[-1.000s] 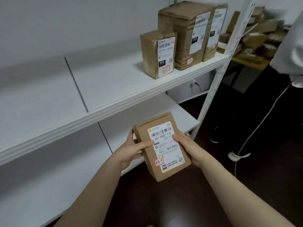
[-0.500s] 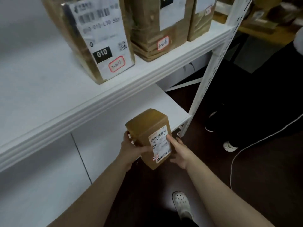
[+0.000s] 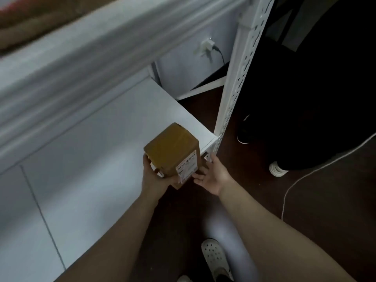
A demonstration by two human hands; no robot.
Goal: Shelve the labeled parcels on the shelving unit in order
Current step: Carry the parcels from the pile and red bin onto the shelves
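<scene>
A brown cardboard parcel (image 3: 173, 149) with a white label on its near face stands upright at the front right corner of the lower white shelf (image 3: 97, 159). My left hand (image 3: 154, 176) grips its left and bottom edge. My right hand (image 3: 213, 176) is spread beside the parcel's right side, fingertips touching or nearly touching the labelled face. The label text is too blurred to read. The upper shelf's front edge (image 3: 81, 64) runs across the top left, with a blurred brown parcel (image 3: 30, 19) on it.
The white perforated upright post (image 3: 238, 78) stands just right of the parcel. A wall socket with a plug (image 3: 207, 45) is behind the shelf. Another person's dark legs and shoe (image 3: 276, 167) stand at the right, and a white cable (image 3: 305, 176) crosses the dark floor. My own white clog (image 3: 215, 259) is below.
The view has dropped below the upper shelf. The parcel has turned upright and moved down and forward onto the lower shelf's right corner. My right hand has loosened and spread.
</scene>
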